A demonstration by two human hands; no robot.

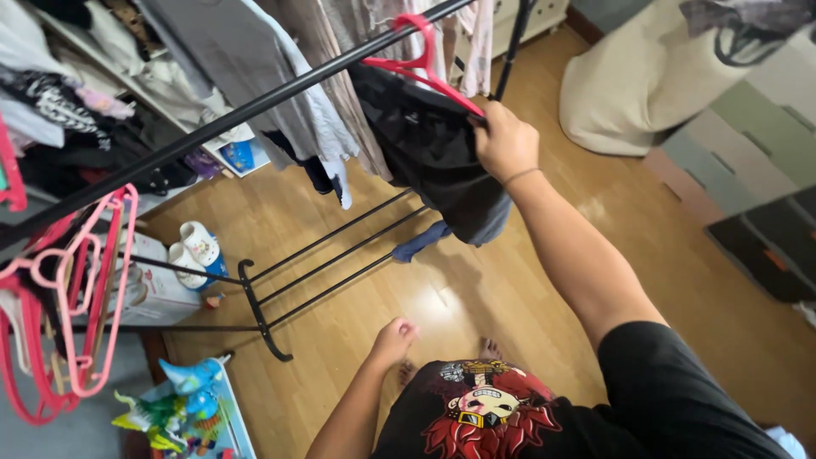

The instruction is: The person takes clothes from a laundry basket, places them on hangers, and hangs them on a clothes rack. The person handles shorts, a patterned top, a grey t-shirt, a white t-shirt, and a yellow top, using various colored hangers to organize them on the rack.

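Observation:
My right hand [504,141] reaches up and grips the end of a red hanger [414,61] that hooks over the black rail [255,107] of a clothes rack. A black garment [433,153] hangs from that hanger, just left of my hand. My left hand [393,340] hangs low in front of my body, fingers curled in a loose fist, holding nothing. Other grey and beige clothes [255,59] hang on the same rail further left.
Several empty pink and red hangers [76,297] hang at the left. The rack's black base bars [331,255] cross the wooden floor. White shoes [197,246], a box, toys [183,408], a beige bag [637,81] and floor mats [748,178] lie around.

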